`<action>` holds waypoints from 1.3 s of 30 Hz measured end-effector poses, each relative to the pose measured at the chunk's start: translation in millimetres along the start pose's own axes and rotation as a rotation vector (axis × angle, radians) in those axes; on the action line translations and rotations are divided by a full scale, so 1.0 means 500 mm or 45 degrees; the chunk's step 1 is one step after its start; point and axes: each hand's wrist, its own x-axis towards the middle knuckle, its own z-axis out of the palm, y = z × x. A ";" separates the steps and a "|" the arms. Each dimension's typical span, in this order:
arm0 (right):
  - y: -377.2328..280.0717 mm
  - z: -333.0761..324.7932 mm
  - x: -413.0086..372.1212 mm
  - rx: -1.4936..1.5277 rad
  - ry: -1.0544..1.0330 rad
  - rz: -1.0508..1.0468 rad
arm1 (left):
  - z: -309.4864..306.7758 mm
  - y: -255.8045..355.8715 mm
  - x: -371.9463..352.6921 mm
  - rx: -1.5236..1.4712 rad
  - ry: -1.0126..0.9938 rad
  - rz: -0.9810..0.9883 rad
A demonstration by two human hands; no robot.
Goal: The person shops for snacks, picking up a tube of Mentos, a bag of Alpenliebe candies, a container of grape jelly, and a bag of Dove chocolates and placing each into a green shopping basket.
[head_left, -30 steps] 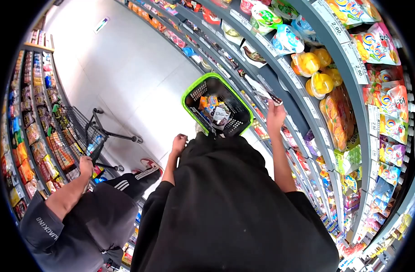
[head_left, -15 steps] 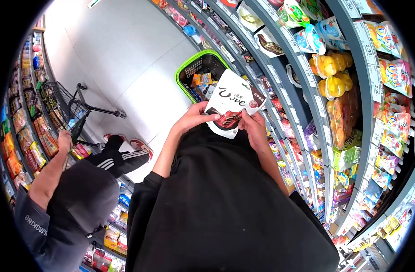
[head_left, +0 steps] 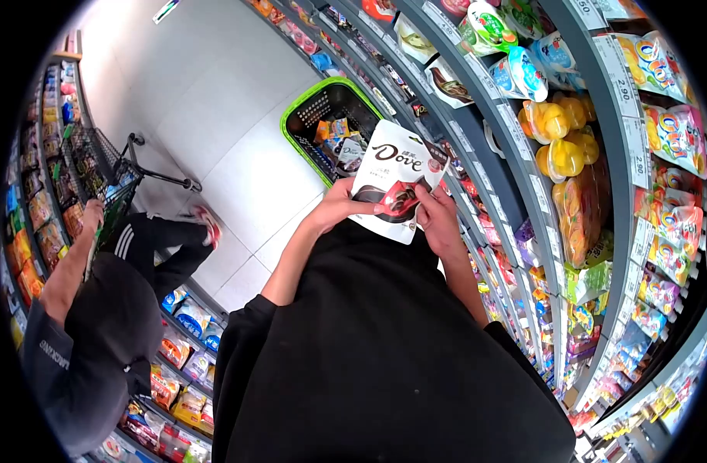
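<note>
A white and brown Dove chocolate pouch [head_left: 396, 174] is held up in front of my black top, its printed face turned toward me. My left hand [head_left: 342, 207] grips its lower left edge, thumb across the front. On the lower right side, my right hand [head_left: 438, 220] pinches the pouch between thumb and fingers. Just beyond the pouch, a green-rimmed black shopping basket [head_left: 289, 123] stands on the floor and is partly covered by it. Several small packets [head_left: 334, 131] lie inside the basket.
On my right, curved-looking shelves carry snack pouches [head_left: 515, 73], yellow fruit cups [head_left: 562, 119] and price tags. At left, another person [head_left: 99, 339] holds a shopping cart [head_left: 99, 158] beside more snack shelves [head_left: 176, 363]. Pale floor tiles [head_left: 214, 116] run between.
The pouch has tilted slightly, so its face shows more squarely. The other person and cart have shifted left, and the person's feet have moved. Both my hands keep hold of the pouch.
</note>
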 end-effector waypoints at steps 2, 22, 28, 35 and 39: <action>0.007 -0.025 0.027 -0.242 -0.081 0.020 | 0.006 0.000 0.009 -0.042 0.134 0.000; 0.058 0.010 0.126 0.038 -0.311 0.289 | -0.020 -0.005 0.056 0.084 0.459 -0.118; 0.118 -0.012 0.170 0.136 0.050 0.163 | -0.054 -0.011 0.124 0.244 0.270 -0.158; 0.153 0.033 0.176 -0.025 0.214 0.060 | -0.149 0.016 0.086 0.476 0.200 -0.315; 0.191 0.037 0.205 0.012 0.392 0.160 | -0.252 -0.051 0.085 0.345 0.290 -0.307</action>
